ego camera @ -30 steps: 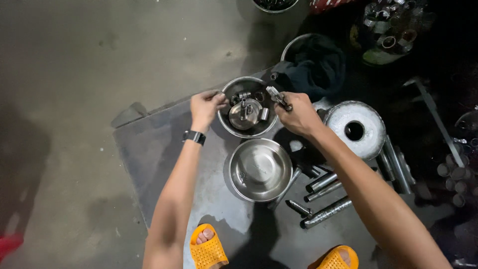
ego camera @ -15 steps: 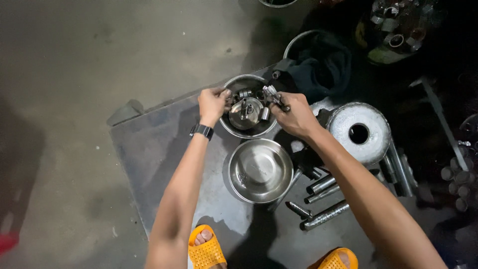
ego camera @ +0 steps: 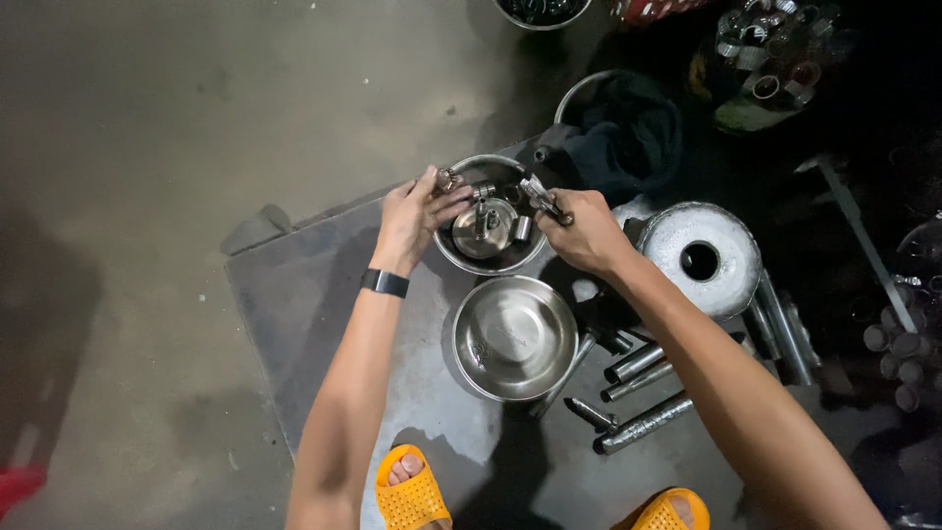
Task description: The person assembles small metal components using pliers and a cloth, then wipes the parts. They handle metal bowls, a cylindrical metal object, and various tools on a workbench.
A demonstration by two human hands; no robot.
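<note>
Colours only: both steel bowls shiny silver — far bowl (ego camera: 491,221) holds small silver-grey parts, near bowl (ego camera: 515,337) plain, bright reflections. Metal sheet (ego camera: 324,294) under them dull grey, blotchy pale patches. Floor (ego camera: 147,147) dark grey-brown, mottled. Wristband (ego camera: 384,284) black. Sandals (ego camera: 412,489) bright orange with a perforated dot pattern. Round drum (ego camera: 702,257) whitish-silver, speckled, black hole in the middle. Rods (ego camera: 643,424) dark grey steel. Cloth (ego camera: 628,132) dark blue-black — sits in a grey basin.
</note>
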